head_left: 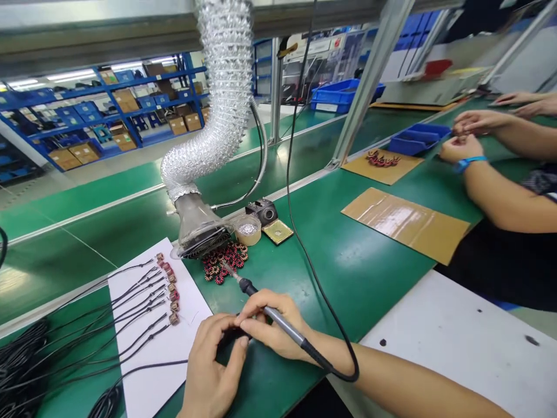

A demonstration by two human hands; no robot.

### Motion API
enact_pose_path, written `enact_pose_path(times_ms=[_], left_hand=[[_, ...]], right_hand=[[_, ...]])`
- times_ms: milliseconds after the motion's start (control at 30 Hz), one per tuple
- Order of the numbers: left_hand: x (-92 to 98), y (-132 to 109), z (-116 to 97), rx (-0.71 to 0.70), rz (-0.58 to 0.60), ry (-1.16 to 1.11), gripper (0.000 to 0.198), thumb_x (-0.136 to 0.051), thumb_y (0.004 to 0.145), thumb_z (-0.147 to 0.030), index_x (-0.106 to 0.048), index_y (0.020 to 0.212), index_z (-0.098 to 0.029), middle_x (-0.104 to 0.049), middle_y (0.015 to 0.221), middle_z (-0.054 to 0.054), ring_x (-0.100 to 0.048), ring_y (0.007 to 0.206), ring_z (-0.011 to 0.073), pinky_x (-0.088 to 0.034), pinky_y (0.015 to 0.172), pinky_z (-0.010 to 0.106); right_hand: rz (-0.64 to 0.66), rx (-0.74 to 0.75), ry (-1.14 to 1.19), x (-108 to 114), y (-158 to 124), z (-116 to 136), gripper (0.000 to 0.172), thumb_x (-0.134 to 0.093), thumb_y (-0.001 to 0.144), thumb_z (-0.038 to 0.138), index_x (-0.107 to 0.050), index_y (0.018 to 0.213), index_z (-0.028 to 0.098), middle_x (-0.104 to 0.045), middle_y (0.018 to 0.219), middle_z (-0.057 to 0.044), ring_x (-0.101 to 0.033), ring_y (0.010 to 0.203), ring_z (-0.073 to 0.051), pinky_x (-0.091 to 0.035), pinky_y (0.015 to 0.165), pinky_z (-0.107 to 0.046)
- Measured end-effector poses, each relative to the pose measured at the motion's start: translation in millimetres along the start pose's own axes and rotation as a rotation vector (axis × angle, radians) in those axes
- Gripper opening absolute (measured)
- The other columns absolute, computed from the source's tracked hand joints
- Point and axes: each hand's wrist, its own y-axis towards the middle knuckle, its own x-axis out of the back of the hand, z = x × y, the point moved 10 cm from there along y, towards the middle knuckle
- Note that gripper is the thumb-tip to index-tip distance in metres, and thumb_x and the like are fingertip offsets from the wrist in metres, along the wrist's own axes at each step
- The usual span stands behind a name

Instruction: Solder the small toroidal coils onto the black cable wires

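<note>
A grey-handled soldering iron [285,325] lies in my right hand [272,338], its tip pointing up and left over a pile of red-and-black wound ring coils [235,255]. The thumb and index finger of that hand also pinch together beside my left hand [211,366]. My left fingers curl around a small black piece, mostly hidden; a black cable [152,366] runs into this hand from the left. On white paper [152,383] sits a row of small copper coils [174,295], with black cables leading to them.
A fume extraction nozzle [198,223] on a silver duct [226,87] hangs over the coils. Behind them are a round roll [248,230] and a yellow sponge tray [277,231]. The iron's cord [319,284] loops right. Cardboard [404,223] lies near a co-worker's hands [467,136].
</note>
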Motion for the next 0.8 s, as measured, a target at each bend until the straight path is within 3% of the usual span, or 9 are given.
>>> enact_pose_path(times_ms=[200,533,800], left_hand=[[4.4,-0.3,-3.0,0.004,-0.023,-0.111,0.014,-0.058,0.091,-0.027,-0.070,0.089,-0.020,-0.070,0.091,0.007,-0.066,0.083,0.0181,-0.054,0.073,0.028],[2.2,0.0,-16.3,0.077,-0.033,-0.189,0.012,-0.060,0.088,-0.025,-0.069,0.084,-0.020,-0.069,0.085,0.006,-0.065,0.082,0.0186,-0.052,0.076,0.030],[14.9,-2.1,-14.5,0.076,-0.102,-0.180,0.011,-0.058,0.087,-0.020,-0.067,0.081,-0.019,-0.069,0.084,0.006,-0.064,0.080,0.0177,-0.051,0.075,0.030]], right_hand=[[-0.054,-0.057,0.192,-3.8,-10.1,-4.1,0.004,-0.065,0.082,0.022,-0.065,0.082,0.018,-0.073,0.073,-0.003,-0.050,0.042,-0.006,-0.040,0.040,-0.017],[-0.102,-0.093,0.368,-1.3,-23.9,-8.2,0.007,-0.068,0.083,0.023,-0.063,0.087,0.020,-0.075,0.083,-0.005,-0.056,0.042,-0.008,-0.040,0.033,-0.015],[-0.233,-0.086,0.344,27.8,-21.1,-15.4,0.008,-0.061,0.090,0.021,-0.055,0.096,0.021,-0.076,0.091,-0.007,-0.053,0.042,-0.006,-0.046,0.040,-0.017]])
